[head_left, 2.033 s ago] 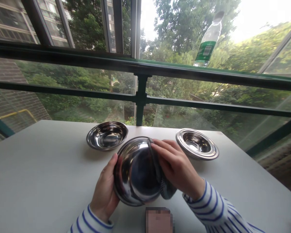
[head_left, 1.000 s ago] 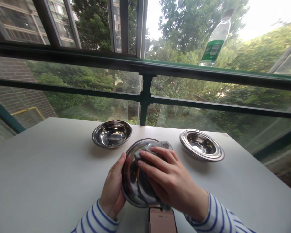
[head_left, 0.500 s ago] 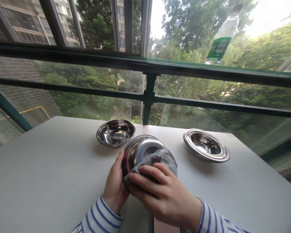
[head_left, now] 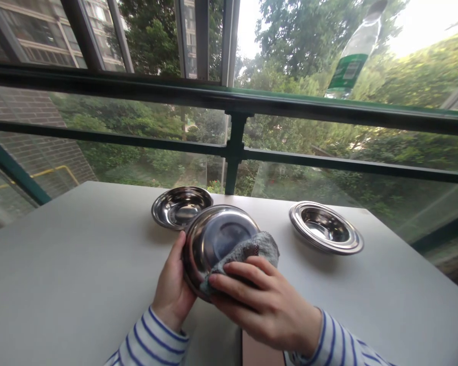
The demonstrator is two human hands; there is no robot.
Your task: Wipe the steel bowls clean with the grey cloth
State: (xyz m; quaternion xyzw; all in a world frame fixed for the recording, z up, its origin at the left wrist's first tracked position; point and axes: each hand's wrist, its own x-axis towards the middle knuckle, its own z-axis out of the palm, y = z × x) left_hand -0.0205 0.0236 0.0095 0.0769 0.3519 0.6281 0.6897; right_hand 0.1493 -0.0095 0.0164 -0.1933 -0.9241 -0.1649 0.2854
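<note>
My left hand (head_left: 174, 284) grips the left rim of a shiny steel bowl (head_left: 208, 239), its thumb on the outer wall and its other fingers hidden beneath. The bowl is tilted, its rounded underside facing up toward me. Closed over a grey cloth (head_left: 265, 244), my right hand (head_left: 255, 297) presses it against the lower right of that underside. Just behind, a second steel bowl (head_left: 182, 208) rests upright on the table. To the right sits a steel bowl with a wide rim (head_left: 326, 229), perhaps a stack; I cannot tell.
The white table (head_left: 80, 274) ends at a dark green railing (head_left: 234, 152) with glass panels. A clear bottle with a green label (head_left: 349, 71) stands on the top rail at the right. A flat pinkish object (head_left: 261, 351) lies at the near edge under my right wrist.
Both hands have shifted the bowl slightly left and up, and more of its underside faces me. The cloth stays pressed on its right side. The other bowls rest where they were.
</note>
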